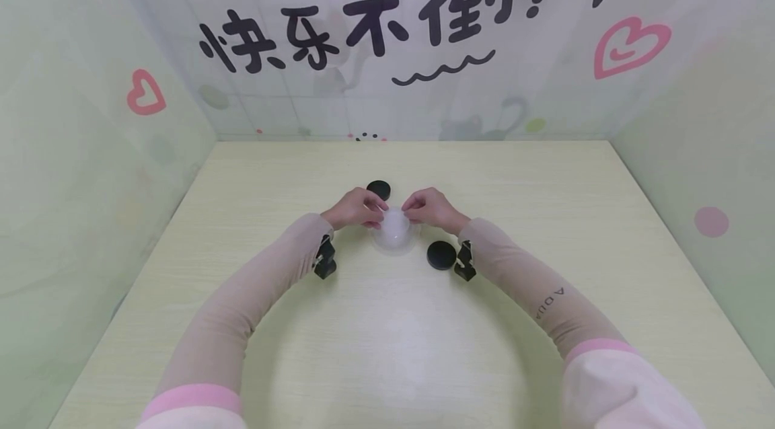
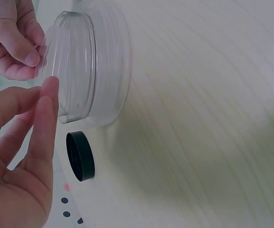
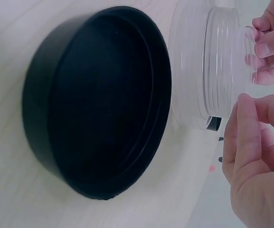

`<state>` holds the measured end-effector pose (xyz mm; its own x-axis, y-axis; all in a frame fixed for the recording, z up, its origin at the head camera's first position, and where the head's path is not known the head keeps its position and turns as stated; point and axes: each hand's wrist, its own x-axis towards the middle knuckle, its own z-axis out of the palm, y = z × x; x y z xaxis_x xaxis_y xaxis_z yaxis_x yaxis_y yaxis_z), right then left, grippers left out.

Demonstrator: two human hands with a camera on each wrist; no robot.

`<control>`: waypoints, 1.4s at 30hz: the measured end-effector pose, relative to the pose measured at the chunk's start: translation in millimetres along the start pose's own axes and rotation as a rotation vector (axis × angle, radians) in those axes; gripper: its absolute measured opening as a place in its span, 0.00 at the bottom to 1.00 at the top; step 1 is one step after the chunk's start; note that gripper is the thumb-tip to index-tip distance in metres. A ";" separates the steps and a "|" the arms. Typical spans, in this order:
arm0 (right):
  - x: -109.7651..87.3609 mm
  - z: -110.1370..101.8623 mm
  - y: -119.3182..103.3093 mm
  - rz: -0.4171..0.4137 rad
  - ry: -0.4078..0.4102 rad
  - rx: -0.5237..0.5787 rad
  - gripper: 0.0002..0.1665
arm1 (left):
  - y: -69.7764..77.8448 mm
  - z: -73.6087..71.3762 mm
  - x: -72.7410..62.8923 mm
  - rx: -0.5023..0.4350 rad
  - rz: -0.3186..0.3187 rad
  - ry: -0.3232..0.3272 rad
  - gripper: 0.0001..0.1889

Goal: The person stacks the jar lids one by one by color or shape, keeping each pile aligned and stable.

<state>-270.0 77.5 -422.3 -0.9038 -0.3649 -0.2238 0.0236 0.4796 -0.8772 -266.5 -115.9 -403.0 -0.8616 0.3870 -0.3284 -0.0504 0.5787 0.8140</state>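
Note:
A clear plastic jar (image 1: 396, 244) with a threaded neck stands on the table between both hands. At its mouth is a thin translucent disc (image 2: 57, 50), perhaps an inner cover. My left hand (image 1: 357, 208) pinches the disc's left edge between thumb and fingers. The opposite edge is pinched by my right hand (image 1: 432, 208). Both hands stay above the jar body. One black lid (image 1: 442, 255) lies just right of the jar, its hollow inside showing in the right wrist view. Behind the jar, close to my left hand, lies another black lid (image 1: 379, 189).
The pale wooden table (image 1: 399, 348) runs to a printed back wall (image 1: 363, 99), with side walls at left and right. Black camera mounts sit at both wrists; the right mount (image 1: 465, 262) is close beside the near lid.

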 end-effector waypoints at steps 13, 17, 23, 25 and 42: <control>-0.2 2.7 -0.7 -0.010 -0.006 -0.014 0.09 | -2.5 -1.1 -1.7 0.004 -0.002 -0.004 0.11; -1.2 2.4 -1.4 -0.021 -0.017 -0.016 0.10 | -2.1 -0.6 -2.2 0.009 -0.005 -0.005 0.12; -2.5 2.1 -1.9 -0.039 -0.013 -0.038 0.09 | -1.3 0.2 -2.4 0.013 -0.004 -0.003 0.11; -2.8 2.1 -1.9 -0.044 -0.013 -0.041 0.10 | -1.5 0.5 -2.5 0.011 -0.003 -0.004 0.11; -2.6 2.1 -1.7 -0.040 -0.017 -0.048 0.09 | -4.0 -1.5 -2.0 0.032 -0.004 0.010 0.12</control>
<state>-266.8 76.0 -421.2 -0.8963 -0.3975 -0.1968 -0.0331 0.5024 -0.8640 -265.3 -120.1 -404.9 -0.8664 0.3773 -0.3272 -0.0381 0.6032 0.7967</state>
